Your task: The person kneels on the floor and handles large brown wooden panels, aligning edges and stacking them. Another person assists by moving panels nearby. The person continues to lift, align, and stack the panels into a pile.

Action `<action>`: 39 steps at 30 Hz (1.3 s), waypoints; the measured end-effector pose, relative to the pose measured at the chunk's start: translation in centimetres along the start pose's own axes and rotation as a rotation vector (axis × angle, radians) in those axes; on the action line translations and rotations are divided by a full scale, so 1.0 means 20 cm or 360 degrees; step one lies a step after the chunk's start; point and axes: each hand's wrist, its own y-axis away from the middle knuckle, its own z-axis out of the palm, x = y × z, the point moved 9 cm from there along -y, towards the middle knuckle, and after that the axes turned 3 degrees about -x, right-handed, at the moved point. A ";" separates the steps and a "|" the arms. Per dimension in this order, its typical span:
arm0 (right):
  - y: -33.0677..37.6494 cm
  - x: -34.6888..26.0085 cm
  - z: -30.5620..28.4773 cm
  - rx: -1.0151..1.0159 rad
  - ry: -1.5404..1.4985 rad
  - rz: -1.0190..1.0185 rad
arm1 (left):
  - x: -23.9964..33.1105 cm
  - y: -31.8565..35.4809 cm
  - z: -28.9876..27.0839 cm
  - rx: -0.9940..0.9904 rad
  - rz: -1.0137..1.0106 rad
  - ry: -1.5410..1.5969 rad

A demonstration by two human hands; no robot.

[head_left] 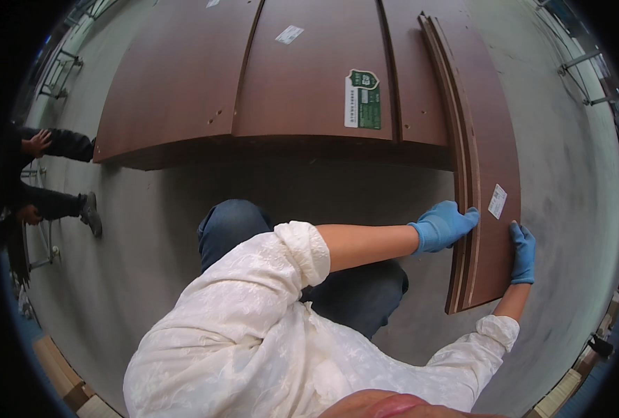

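At the far left edge of the grey floor [149, 230] another person [41, 174] in dark clothes crouches or sits beside a metal frame, well apart from the work. Across the top lies a row of wide reddish-brown boards [254, 76], side by side and slightly raised, casting a shadow along their near edge; one carries a small white rectangular sticker [289, 34] near its far end, and a green and white upright label [362, 99] sits close to the near edge of the middle board. To the right, a stack of narrow reddish-brown panels [487, 174] runs with its long axis away from the wearer, from the near right of the floor up toward the far edge. The left hand [443, 224], in a blue glove, reaches across the body and rests flat on the stack's left edge, fingers spread and laid over the top panel rather than clenched. A small white rectangular tag [497, 201] lies on the top panel between the hands. The right hand [523, 252], also gloved blue, presses the stack's right edge, fingers extended; whether the thumb hooks underneath is probably hidden. Both hands sit near the panels' near end, the right slightly closer to it.
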 end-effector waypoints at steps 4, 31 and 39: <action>0.00 -0.07 0.07 0.0020 -0.0127 -0.0018 | 0.06 0.02 -0.07 0.0129 0.0053 -0.0070; 0.72 -1.15 0.48 -0.0116 -0.0189 -0.0359 | 0.55 1.07 -0.52 0.0920 0.1260 0.0293; 1.23 -1.59 1.26 -0.0056 0.0122 -0.0424 | 0.32 1.90 -1.19 0.0879 0.1200 0.0363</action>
